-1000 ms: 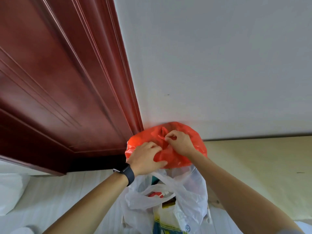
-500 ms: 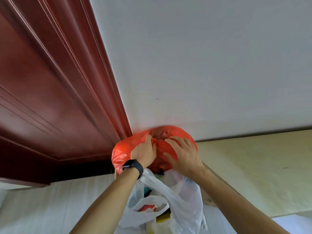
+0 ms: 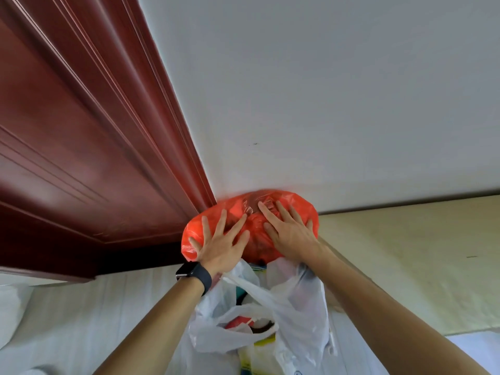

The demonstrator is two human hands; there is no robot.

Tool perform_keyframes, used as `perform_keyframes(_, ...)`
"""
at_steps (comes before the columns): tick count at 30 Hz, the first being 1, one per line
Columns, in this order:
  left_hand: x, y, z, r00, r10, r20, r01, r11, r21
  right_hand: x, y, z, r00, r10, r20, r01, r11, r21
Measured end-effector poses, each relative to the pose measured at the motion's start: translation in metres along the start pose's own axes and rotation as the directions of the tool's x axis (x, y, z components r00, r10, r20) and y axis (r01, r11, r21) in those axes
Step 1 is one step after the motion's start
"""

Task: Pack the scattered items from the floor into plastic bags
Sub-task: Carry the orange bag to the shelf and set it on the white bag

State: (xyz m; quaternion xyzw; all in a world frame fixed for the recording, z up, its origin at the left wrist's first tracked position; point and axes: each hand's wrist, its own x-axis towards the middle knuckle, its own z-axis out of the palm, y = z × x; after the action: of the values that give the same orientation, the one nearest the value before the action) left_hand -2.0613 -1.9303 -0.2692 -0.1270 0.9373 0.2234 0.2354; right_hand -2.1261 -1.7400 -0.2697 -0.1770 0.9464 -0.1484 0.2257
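Bags are sitting packed at the foot of the wall (image 3: 324, 90); the red bag (image 3: 251, 226) is lying against the wall beside the door frame (image 3: 151, 147), and the white bag (image 3: 270, 315) is standing just in front of it, nearer the person. Both hands are lying flat on the red bag with fingers spread; the left hand (image 3: 220, 243) is pressing its near left side, the right hand (image 3: 288, 228) its top right; neither is gripping anything, only palms and fingertips are touching the plastic. Packing is looking far along, judging by the 2 full bags; the red bag's mouth is appearing gathered, though whether it is knotted is too blurred to tell; the white bag is gaping open with its handles loose, so tying it is probably remaining. No loose items are showing on the visible floor (image 3: 81, 320), though much of the floor is out of view. Red plastic is looking thin, glossy and crinkled, bulging into a rounded cushion; white plastic is looking soft and translucent, with colourful packets showing inside. A black watch (image 3: 193, 273) is sitting on the left wrist.
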Motion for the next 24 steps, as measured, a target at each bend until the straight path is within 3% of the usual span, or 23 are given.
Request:
perform_keyframes(3, 0.013, 0.004, 0.002, 1.000, -0.006, -0.018, 0.006, 1.000, 0.026, -0.004, -0.004, 0.004, 0.995, -0.050, -0.091, 0.039, 0.993, -0.116)
perform_keyframes(7, 0.017, 0.006, 0.011, 0.998, 0.010, -0.056, -0.006, 0.997, 0.073, -0.004, -0.005, 0.015, 0.999, -0.031, -0.015, 0.032, 0.999, 0.029)
perform_keyframes(20, 0.021, 0.009, 0.008, 0.999, -0.040, 0.029, 0.038, 0.996, 0.077, 0.002, -0.011, 0.019, 0.995, 0.048, 0.091, -0.056, 0.995, 0.083)
perform_keyframes(24, 0.013, 0.000, -0.004, 0.994, 0.082, 0.072, -0.080, 0.996, -0.034, -0.003, -0.009, 0.008, 0.991, 0.075, 0.113, -0.083, 0.995, 0.064)
